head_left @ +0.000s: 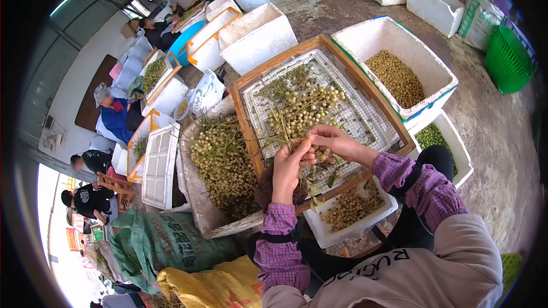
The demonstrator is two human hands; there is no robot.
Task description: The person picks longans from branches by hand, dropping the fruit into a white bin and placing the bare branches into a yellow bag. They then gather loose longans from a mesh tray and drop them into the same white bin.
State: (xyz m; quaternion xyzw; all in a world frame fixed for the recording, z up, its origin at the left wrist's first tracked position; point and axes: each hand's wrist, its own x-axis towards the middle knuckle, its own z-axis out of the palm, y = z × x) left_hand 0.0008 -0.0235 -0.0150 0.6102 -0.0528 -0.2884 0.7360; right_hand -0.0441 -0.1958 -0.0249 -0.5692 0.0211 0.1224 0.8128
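Observation:
My left hand is closed around thin green stems with small round pale fruits, above the near edge of a wood-framed mesh screen. Close beside it, my right hand pinches at the same bunch with thumb and fingers. More pale fruits on stems lie on the mesh. Left of the screen, a foam box is heaped with fruit bunches. Loose fruits fill part of a white tray below the screen's near edge.
A foam box of loose fruits stands right of the screen, with a box of green fruits nearer. Green and yellow sacks lie at lower left. Several people sit among boxes at left. A green basket stands far right.

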